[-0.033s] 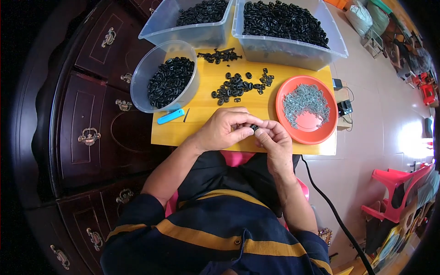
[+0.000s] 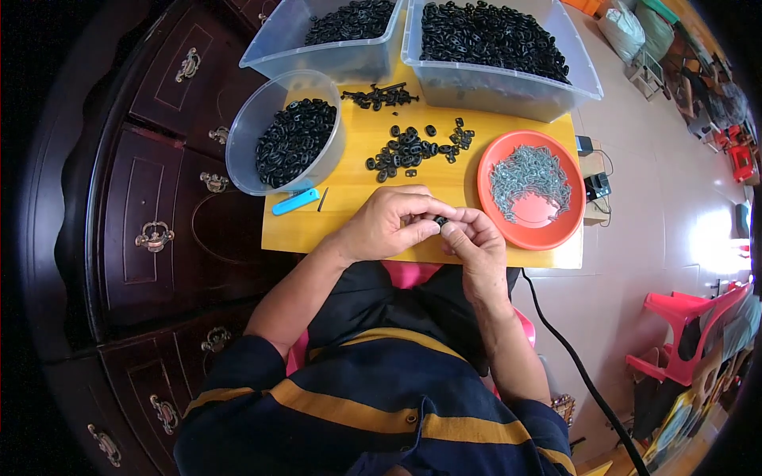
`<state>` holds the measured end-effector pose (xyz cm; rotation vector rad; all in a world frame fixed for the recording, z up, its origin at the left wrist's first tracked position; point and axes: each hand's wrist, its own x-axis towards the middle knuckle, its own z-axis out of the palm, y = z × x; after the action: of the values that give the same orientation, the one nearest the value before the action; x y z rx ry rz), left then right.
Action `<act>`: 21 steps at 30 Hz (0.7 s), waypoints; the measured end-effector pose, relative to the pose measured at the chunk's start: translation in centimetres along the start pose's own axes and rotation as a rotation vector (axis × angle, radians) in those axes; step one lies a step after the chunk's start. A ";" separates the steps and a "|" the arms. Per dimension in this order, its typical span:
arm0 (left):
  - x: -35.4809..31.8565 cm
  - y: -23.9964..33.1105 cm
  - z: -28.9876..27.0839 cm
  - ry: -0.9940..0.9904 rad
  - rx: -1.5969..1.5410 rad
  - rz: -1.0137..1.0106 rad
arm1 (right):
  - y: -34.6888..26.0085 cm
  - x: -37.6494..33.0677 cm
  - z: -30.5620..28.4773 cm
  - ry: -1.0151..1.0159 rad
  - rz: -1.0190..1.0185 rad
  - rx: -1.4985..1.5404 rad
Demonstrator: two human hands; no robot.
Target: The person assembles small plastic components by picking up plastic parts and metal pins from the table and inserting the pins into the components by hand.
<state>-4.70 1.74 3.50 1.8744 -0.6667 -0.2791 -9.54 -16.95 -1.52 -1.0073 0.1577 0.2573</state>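
Note:
Between my fingertips, above the table's front edge, is a small black plastic piece (image 2: 441,220), mostly covered by the fingers. My left hand (image 2: 394,219) pinches it from the left with thumb and forefinger. From the other side my right hand (image 2: 479,240) grips the same piece, its fingers curled. Just beyond the hands lies a loose group of black oval pieces with holes (image 2: 409,147). Smaller black pieces (image 2: 461,136) lie at that group's right. To the right of my hands stands an orange-red bowl (image 2: 486,184) holding many small silvery metal parts (image 2: 530,178), perhaps screws or pins.
A round clear tub (image 2: 240,163) of black pieces stands left. Two clear bins (image 2: 492,94) of black parts line the back. Black stick-like scraps (image 2: 379,97) lie before them. A blue-handled tool (image 2: 295,201) and thin dark rod (image 2: 323,199) lie near the tub. Dark drawers (image 2: 151,214) flank the left.

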 end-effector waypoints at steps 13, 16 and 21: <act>0.1 1.5 1.1 0.060 0.115 -0.080 | -0.1 -0.1 0.2 0.072 -0.003 0.145; 0.2 2.0 2.3 0.183 0.388 0.034 | 0.0 -0.1 0.3 0.088 -0.022 0.174; 0.3 1.3 3.4 0.279 0.599 0.163 | -0.2 -0.1 0.4 0.095 -0.037 0.194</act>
<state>-6.54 -1.41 3.37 2.3458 -0.7558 0.3217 -9.58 -16.75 -1.14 -0.8287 0.2457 0.1567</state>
